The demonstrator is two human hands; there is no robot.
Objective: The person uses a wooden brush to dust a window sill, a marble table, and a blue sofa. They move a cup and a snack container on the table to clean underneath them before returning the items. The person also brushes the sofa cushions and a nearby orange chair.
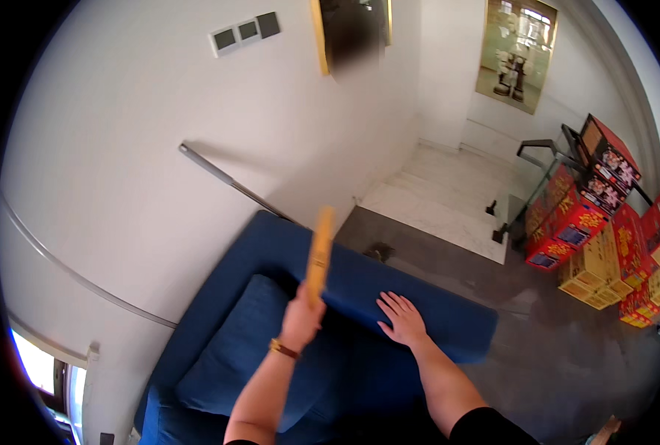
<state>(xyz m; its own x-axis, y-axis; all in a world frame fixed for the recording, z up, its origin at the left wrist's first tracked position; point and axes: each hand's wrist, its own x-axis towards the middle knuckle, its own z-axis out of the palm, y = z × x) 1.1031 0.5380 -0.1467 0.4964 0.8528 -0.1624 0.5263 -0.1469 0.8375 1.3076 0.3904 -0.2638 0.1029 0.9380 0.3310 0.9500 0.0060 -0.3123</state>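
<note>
A long, flat, yellow-brown bar point(320, 253), blurred and possibly wooden, points upward from my left hand point(302, 320), whose fingers are closed around its lower end. On that wrist is a brown band with a gold-coloured piece point(284, 349). My right hand point(403, 319) lies palm down on the padded arm of a blue sofa point(447, 322), fingers spread and holding nothing. Below and left of my left hand, a blue cushion point(241, 350) leans against the sofa's back. The seat beneath my arms is in deep shadow.
A grey-handled pole point(207, 164) leans on the wall behind the sofa. Some dark shaggy thing point(380, 252) lies on the grey floor by a marble step point(441, 222). At right, red cartons point(569, 222) are stacked by a trolley point(536, 183), with yellow cartons point(591, 272) nearby.
</note>
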